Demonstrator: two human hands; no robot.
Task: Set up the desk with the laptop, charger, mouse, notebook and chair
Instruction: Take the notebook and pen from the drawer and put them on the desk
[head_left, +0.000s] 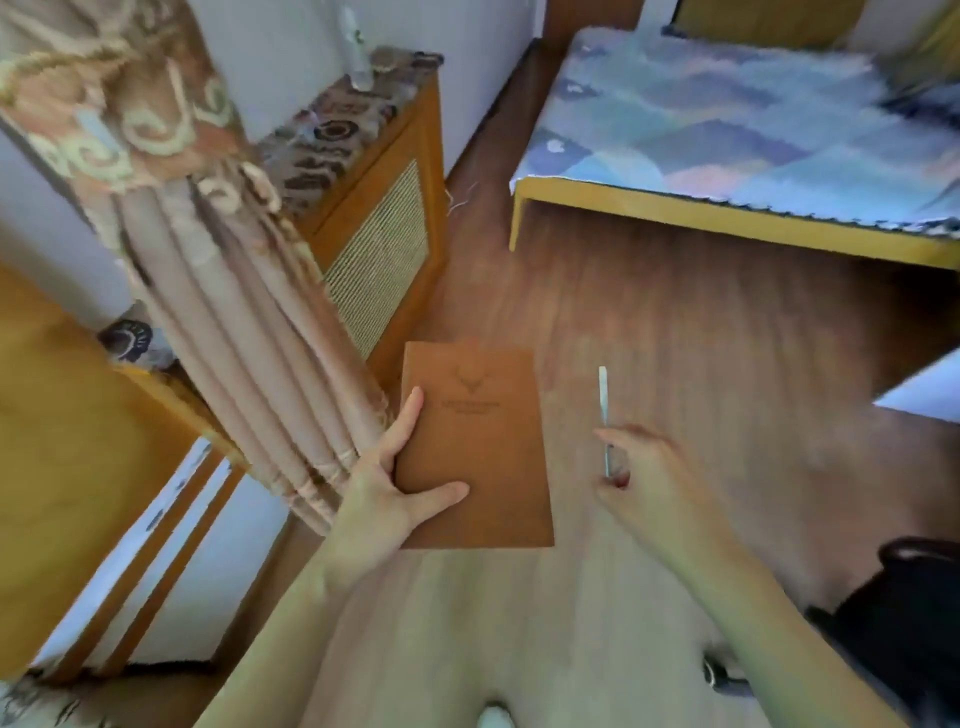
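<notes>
A brown notebook (478, 447) with an embossed emblem on its cover is held flat above the wooden floor. My left hand (389, 483) grips its left edge, thumb across the cover's lower part. My right hand (644, 478) pinches a thin white pen (604, 410) that points away from me, to the right of the notebook and apart from it. A black chair (904, 623) with a castor shows at the lower right edge. Laptop, charger and mouse are not in view.
A gathered beige curtain (249, 332) hangs at the left, close to my left hand. Behind it stands a wooden cabinet (374, 244) with a patterned cloth on top. A bed (727, 130) with a blue patterned cover fills the upper right. A white corner (930, 395) juts in at right.
</notes>
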